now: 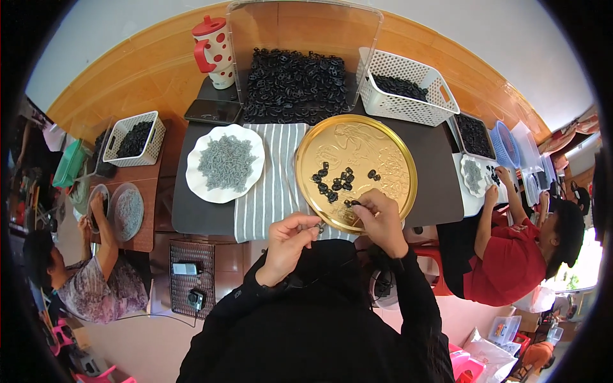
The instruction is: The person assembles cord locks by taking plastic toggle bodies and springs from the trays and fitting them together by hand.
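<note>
A round gold tray (383, 137) lies on the dark table with several small black plastic parts (335, 182) near its middle. My right hand (380, 220) rests on the tray's near rim and pinches one black part (352, 203) between its fingertips. My left hand (290, 239) hovers over the striped cloth (274, 172) at the table's near edge, fingers closed on a small grey piece (318, 226). A white scalloped plate (198, 185) with a heap of grey pieces (227, 163) sits left of the cloth.
A big pile of black parts (294, 83) lies in a clear bin at the back, beside a white basket (408, 102), a red dotted jug (214, 51) and a phone (212, 111). A person at the left (96, 281) and another at the right (511, 255) work at side tables.
</note>
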The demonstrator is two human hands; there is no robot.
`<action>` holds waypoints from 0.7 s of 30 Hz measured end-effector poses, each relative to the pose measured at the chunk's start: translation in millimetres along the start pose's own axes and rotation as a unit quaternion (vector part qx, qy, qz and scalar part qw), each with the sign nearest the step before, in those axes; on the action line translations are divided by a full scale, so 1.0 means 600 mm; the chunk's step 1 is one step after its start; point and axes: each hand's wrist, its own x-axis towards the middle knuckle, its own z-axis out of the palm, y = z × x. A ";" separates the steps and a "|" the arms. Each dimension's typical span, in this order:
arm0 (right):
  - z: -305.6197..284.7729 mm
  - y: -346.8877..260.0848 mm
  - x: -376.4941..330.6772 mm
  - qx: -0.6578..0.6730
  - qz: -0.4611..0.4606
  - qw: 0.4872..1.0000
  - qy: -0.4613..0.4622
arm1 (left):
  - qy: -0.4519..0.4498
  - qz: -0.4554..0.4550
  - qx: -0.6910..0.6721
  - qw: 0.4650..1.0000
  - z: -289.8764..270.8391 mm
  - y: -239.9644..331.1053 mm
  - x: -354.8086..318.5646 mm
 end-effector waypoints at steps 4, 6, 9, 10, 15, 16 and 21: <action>0.034 -0.040 -0.025 0.265 0.050 0.963 -0.006 | -0.003 0.000 0.011 1.000 0.009 0.006 -0.004; 0.057 -0.034 -0.034 0.286 0.051 0.957 0.011 | 0.002 -0.008 0.012 1.000 0.014 0.009 -0.006; 0.081 -0.016 -0.042 0.322 0.046 0.945 0.034 | 0.009 -0.001 0.011 1.000 0.017 0.009 -0.006; 0.087 -0.016 -0.043 0.330 0.042 0.942 0.043 | 0.007 0.004 0.012 1.000 0.016 0.008 -0.006; 0.105 -0.022 -0.047 0.344 0.018 0.937 0.058 | 0.005 0.014 0.013 1.000 0.017 0.010 -0.007; 0.107 -0.022 -0.048 0.334 0.019 0.941 0.060 | 0.007 0.012 0.014 1.000 0.017 0.010 -0.008; 0.114 -0.027 -0.049 0.312 0.015 0.948 0.069 | 0.008 0.023 0.013 1.000 0.014 0.009 -0.008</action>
